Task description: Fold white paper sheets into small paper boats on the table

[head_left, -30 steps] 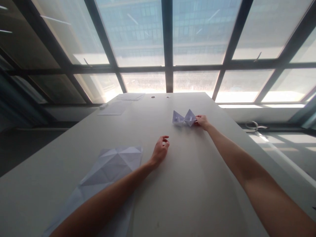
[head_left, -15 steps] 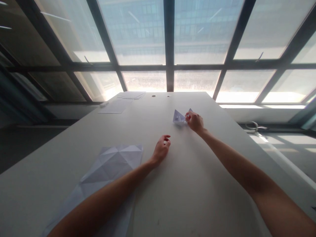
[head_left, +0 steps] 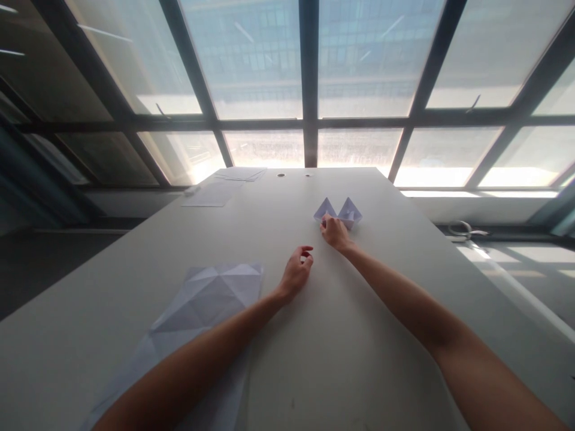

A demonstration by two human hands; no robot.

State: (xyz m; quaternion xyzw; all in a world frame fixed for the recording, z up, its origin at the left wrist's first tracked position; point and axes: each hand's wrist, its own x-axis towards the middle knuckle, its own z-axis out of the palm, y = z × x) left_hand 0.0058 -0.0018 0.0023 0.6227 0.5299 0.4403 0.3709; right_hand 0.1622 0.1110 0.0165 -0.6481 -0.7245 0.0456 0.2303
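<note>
Folded paper piece stands on the white bench, toward the far part and a little right of centre, with my right hand in front of its left half. It is the nearest thing to a container that I see: the folds look hollow around two points, but I cannot tell what lies inside them, as my fingers cover part of the left one.

Compared with a second ago, my right hand has crossed from the piece's right end to its left, and the piece sits turned a little, so that its two points now show almost evenly matched. My left hand keeps nearly the same spot, nearer to me and left of the piece, resting by the bench top.

The long axis of the piece runs left to right across my view, and both points rise toward the windows.

My right hand is curled nearly closed at the paper; whether the fingertips pinch it, I cannot tell. My left hand is half open, thumb and fingers loosely curved and apart, and holds nothing. Its forearm passes over a large creased sheet. Flat sheets lie at the bench's far left.
</note>
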